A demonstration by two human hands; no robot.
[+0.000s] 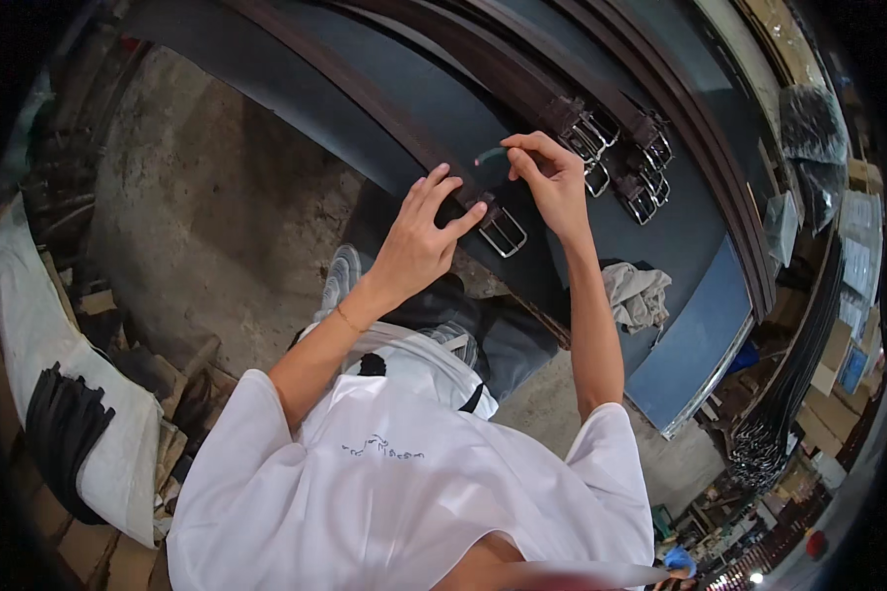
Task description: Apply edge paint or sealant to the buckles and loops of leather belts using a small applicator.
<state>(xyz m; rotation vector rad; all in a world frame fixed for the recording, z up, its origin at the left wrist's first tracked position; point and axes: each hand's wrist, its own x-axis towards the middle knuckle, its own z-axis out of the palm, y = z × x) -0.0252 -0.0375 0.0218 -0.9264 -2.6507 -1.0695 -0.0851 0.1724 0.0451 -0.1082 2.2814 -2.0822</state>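
A dark brown leather belt [362, 92] lies along the near side of the table, its silver-coloured buckle [503, 233] close to the edge. My left hand [423, 240] rests on the belt just behind the buckle, fingers spread, with the thumb by the keeper loop. Between thumb and fingertips, my right hand [551, 177] pinches a small, thin, curved green strip [492, 154] with a reddish tip. It is held above the table, beside the belt and apart from it; what it is exactly cannot be made out.
More brown belts [488, 55] with several buckles [591, 144] lie farther across the dark table [680, 244]. A crumpled beige cloth [636, 295] sits right of my right forearm. Black strips [66, 436] drape over white sheeting at far left. A bundle of black belts [791, 384] hangs at right.
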